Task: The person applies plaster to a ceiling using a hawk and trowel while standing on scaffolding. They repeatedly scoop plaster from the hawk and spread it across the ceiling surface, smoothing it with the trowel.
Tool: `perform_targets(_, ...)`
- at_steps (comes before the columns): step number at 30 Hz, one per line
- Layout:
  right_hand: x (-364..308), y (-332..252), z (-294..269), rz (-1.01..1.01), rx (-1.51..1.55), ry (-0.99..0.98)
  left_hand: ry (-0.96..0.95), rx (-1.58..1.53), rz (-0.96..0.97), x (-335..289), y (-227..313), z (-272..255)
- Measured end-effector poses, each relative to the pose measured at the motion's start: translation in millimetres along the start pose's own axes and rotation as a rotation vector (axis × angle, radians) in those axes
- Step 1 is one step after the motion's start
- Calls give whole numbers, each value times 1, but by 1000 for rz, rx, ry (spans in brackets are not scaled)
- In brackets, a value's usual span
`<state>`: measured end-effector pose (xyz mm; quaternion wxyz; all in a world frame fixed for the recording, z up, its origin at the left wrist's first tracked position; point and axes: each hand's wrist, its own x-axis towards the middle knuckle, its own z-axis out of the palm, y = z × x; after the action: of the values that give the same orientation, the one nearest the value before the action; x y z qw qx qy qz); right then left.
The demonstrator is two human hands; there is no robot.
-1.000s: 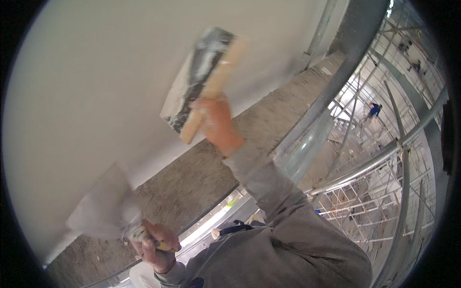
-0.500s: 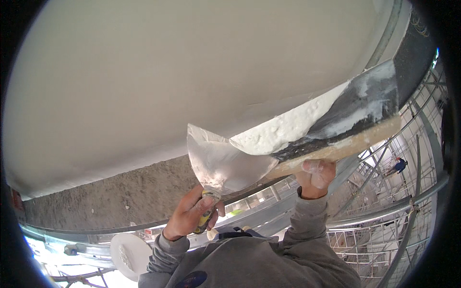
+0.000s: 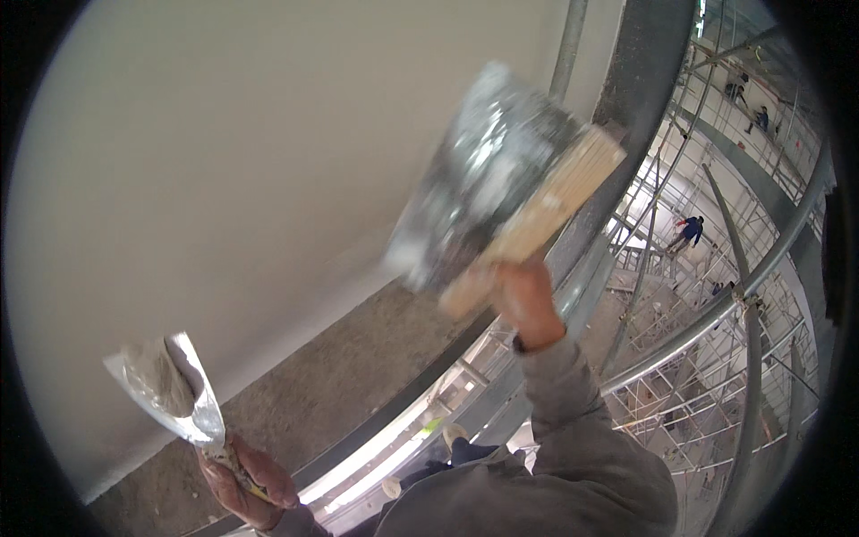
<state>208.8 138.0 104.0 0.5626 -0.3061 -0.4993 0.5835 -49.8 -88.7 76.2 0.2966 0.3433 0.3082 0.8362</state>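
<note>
Right hand (image 3: 528, 300) clamped on the wooden back (image 3: 559, 201) of the wide trowel (image 3: 492, 170), 1–2 o'clock on my feed; left hand (image 3: 246, 483) wrapped round the scraper (image 3: 201, 416) handle, 8 o'clock. I'd expect both light, trowel blade thin, springy, slick where smeared. I'd grip stiff wood, never blade edge.

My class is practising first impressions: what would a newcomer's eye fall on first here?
Probably the wide metal plastering blade, blurred right of centre before the pale wall, its wooden grip held by the right hand. Next, at lower left, comes the shiny putty knife in the left hand. Along the right side, tubular scaffolding surrounds a distant person in dark blue.
</note>
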Motion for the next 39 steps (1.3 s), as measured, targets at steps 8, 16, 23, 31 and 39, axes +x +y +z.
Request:
perform_targets(8,259,-16,-172,-438,-50,547,330,67,-164,-16,-48,63)
perform_targets(16,415,22,-211,-619,-652,816,590,217,-172,-28,-81,117)
perform_targets(23,475,26,-253,-454,-555,974,592,127,-95,-22,-93,128)
perform_targets(31,475,8,-255,-190,-468,766,638,111,-43,4,-109,147)
perform_targets(39,463,19,-239,-172,-739,682,445,26,-114,29,-117,118)
